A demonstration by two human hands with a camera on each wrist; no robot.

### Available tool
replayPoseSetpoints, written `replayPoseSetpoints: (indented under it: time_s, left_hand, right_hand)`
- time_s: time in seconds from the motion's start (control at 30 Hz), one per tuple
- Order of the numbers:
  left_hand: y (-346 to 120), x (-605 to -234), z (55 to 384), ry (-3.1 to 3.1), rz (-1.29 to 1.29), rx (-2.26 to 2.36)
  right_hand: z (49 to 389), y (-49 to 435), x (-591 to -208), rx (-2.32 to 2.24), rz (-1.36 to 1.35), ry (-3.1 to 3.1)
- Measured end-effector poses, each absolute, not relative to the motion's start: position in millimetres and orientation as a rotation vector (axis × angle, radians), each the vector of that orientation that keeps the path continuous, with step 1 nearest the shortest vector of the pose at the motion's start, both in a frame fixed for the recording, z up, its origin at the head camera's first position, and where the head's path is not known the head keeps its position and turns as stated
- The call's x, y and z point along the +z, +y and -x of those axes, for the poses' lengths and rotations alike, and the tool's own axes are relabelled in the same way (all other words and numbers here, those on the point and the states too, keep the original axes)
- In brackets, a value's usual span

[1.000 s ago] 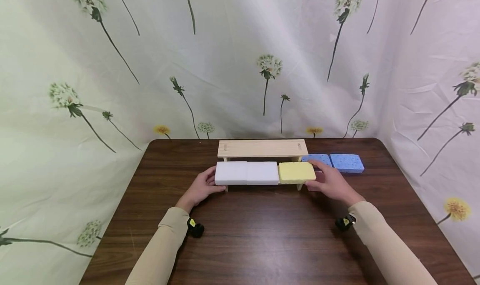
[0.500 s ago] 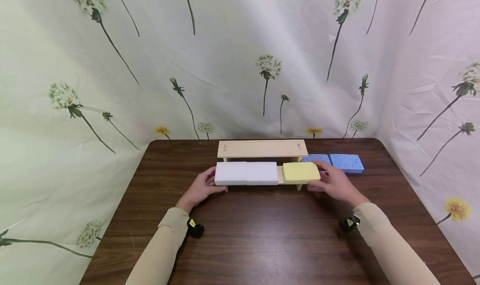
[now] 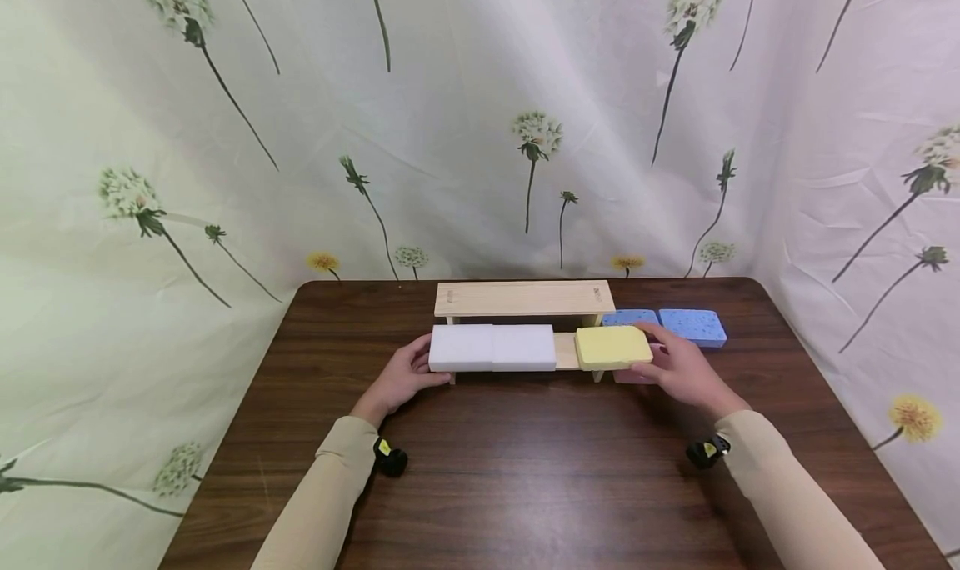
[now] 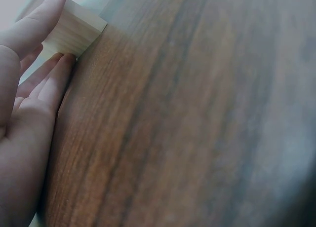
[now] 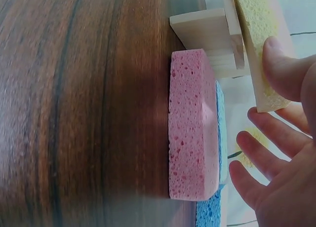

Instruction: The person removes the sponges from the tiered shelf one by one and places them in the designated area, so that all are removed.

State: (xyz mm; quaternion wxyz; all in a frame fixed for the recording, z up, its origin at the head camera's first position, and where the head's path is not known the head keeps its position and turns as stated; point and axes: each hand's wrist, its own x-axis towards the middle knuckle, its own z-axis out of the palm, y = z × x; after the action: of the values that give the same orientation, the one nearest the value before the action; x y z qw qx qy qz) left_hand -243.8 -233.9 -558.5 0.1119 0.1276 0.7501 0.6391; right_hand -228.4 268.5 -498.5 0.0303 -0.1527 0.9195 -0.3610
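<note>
A pale wooden two-tier rack (image 3: 525, 297) stands on the table, its back tier bare. Two white sponges (image 3: 491, 347) lie side by side on the lower front tier. My left hand (image 3: 401, 378) holds the rack's left end, thumb in front and fingers behind; in the left wrist view its fingertips (image 4: 66, 59) meet a wooden leg (image 4: 74, 32). With thumb and fingers my right hand (image 3: 686, 370) pinches a yellow sponge (image 3: 613, 347) at its right end. The yellow sponge juts past the rack's right edge, with bare wood between it and the white ones.
A pink sponge (image 5: 187, 123) lies on the dark wooden table (image 3: 517, 470), below my right hand and beside the rack's leg (image 5: 202, 27). Two blue sponges (image 3: 692, 327) lie behind it at the right. A dandelion-print curtain (image 3: 450, 137) hangs behind the table.
My right hand has moved right with the yellow sponge, opening a gap beside the white sponges and showing more of the pink sponge. The left hand has stayed in place.
</note>
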Motion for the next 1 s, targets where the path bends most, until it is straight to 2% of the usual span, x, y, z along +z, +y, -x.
replayPoseSetpoints:
  time_s: [1.0]
  left_hand:
    - [-233.0, -558.9, 243.9, 2.218, -0.374, 1.877]
  right_hand:
    - [213.1, 309.3, -499.5, -1.081, 0.403, 2.959]
